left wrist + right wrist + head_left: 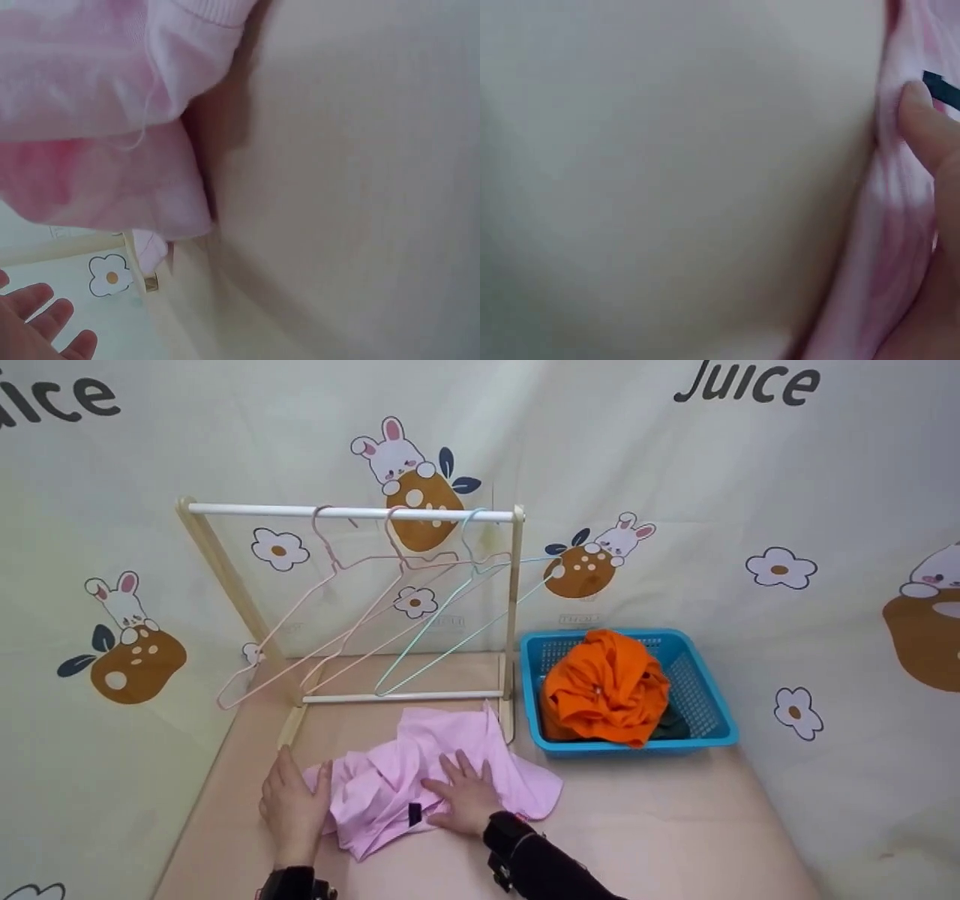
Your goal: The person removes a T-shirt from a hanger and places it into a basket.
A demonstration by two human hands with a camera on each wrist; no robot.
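Observation:
A crumpled pink garment (375,787) lies on the table in front of the rack, with a small black tag (415,814) near its front edge. My right hand (469,796) rests on it with fingers spread. In the right wrist view the thumb (926,124) touches the cloth beside the tag. At the garment's left end is my left hand (294,806), fingers straight and thumb apart, close to the cloth; whether it touches is unclear. The left wrist view shows its fingers (52,319) extended, apart from the pink folds (112,172).
Behind the garment stands a wood-and-white clothes rack (259,511). Two pink hangers (281,622) and a light-blue hanger (427,634) hang from its bar. On the right, a blue basket (712,716) holds an orange cloth (607,690) and something dark green. A printed curtain (712,487) surrounds the table.

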